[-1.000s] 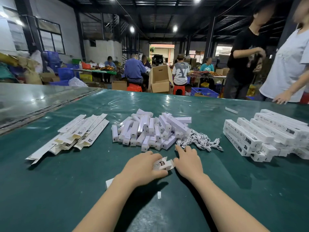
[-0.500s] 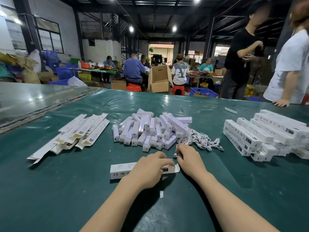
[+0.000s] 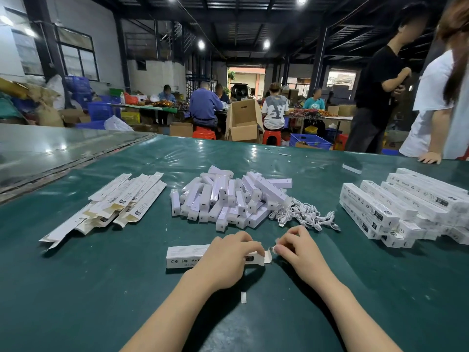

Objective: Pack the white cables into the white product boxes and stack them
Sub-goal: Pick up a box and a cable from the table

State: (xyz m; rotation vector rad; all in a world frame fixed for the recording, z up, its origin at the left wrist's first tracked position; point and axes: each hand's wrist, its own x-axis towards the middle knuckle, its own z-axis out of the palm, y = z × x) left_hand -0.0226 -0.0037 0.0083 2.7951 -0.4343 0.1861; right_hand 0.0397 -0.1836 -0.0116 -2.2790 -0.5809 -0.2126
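A long white product box [image 3: 186, 256] lies flat on the green table [image 3: 76, 288] in front of me. My left hand [image 3: 228, 260] grips its right half, with the end flap sticking out at the right. My right hand [image 3: 297, 247] pinches a small white cable end just beyond that flap. Behind my right hand lies a heap of coiled white cables [image 3: 304, 214]. Packed white boxes [image 3: 396, 207] are stacked at the right.
Several flat unfolded box sleeves [image 3: 114, 201] lie at the left, and a pile of white bar-shaped devices [image 3: 228, 199] sits in the middle. A paper scrap [image 3: 243, 297] lies near my wrists. Two people stand at the table's far right edge.
The box was tilted up in both hands a second ago; it now lies flat. My right hand left the box, reached to the cable heap and now pinches a cable end beside the flap.
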